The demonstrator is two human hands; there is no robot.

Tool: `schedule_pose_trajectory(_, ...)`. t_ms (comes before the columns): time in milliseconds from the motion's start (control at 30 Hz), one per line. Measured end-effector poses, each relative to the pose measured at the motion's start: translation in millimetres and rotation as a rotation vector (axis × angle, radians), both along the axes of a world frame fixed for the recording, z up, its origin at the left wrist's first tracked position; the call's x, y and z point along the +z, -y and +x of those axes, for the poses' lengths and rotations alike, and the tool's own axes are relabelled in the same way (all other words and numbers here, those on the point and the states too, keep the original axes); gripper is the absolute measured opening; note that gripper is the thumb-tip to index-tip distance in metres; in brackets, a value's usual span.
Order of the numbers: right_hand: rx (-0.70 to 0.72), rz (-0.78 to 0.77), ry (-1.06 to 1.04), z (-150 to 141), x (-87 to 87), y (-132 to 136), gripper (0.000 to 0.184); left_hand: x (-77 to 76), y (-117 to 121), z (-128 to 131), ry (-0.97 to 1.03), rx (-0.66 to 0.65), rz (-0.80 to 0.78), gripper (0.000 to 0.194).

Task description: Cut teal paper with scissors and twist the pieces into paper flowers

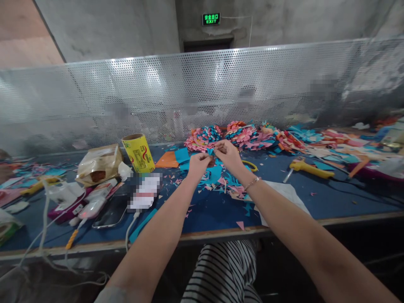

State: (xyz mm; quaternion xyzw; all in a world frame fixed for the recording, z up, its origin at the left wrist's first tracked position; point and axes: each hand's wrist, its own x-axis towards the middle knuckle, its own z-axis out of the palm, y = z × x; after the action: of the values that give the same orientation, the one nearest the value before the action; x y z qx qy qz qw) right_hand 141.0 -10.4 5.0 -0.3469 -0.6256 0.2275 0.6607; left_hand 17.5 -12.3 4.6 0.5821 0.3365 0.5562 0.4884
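Pinching a small blue paper piece between the fingertips of both hands is the main finding in the head view. The left hand closes on it from the left and near side. The right hand closes from the right, its fingers slightly farther and higher. The piece is raised over the table, near the middle of the work area. The grip by the fingertips alone appears suited to thin, light paper, since it gives fine control and little crushing. Whether the paper is folded or joined cannot be told at this size.

Loose paper scraps lie beneath and to the near side of the hands, probably within easy reach of both. An orange sheet lies to the left of the hands. Beyond them, bunched paper flowers stand along the far side by the metal screen, a position that presumably spares them from being pressed by the forearms.

To the right, a yellow glue gun lies on its side, nozzle to the left and cord to the right; this placing seems to route the cord away from the hands. A white sheet lies partly under the right forearm. To the left, a yellow tube stands on end beside a paper bag, with a dark phone nearer the edge, all outside the space around the hands.
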Motion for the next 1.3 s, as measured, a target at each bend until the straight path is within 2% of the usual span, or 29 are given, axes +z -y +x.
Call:
schedule_pose_trajectory(500, 0.077, -0.160, -0.099, 3, 0.0, -3, 0.022, 1.4, 1, 0, 0.021, -0.022, 0.003, 0.019)
schedule_pose_trajectory(667, 0.081, -0.123, 0.005, 4, 3.8, 2, 0.024, 0.1, -1, -1, -0.105, 0.035, 0.079, 0.014)
schedule_pose_trajectory(833, -0.054, 0.008, 0.184, 6, 10.8, 12, 0.014, 1.2, -1, -6, -0.368, 0.161, 0.254, 0.013)
schedule_pose_trajectory(933, -0.053, 0.008, 0.253, 6, 11.4, 12, 0.014, 2.9, 0, -8, -0.422, 0.203, 0.323, 0.012)
schedule_pose_trajectory(1133, 0.046, -0.071, 0.097, 8, 7.9, 4, 0.019, 2.4, -3, -8, -0.292, 0.188, 0.346, 0.009)
schedule_pose_trajectory(1300, 0.045, -0.080, 0.030, 8, 5.9, 1, 0.021, -1.1, -7, -5, -0.085, 0.083, 0.238, 0.014)
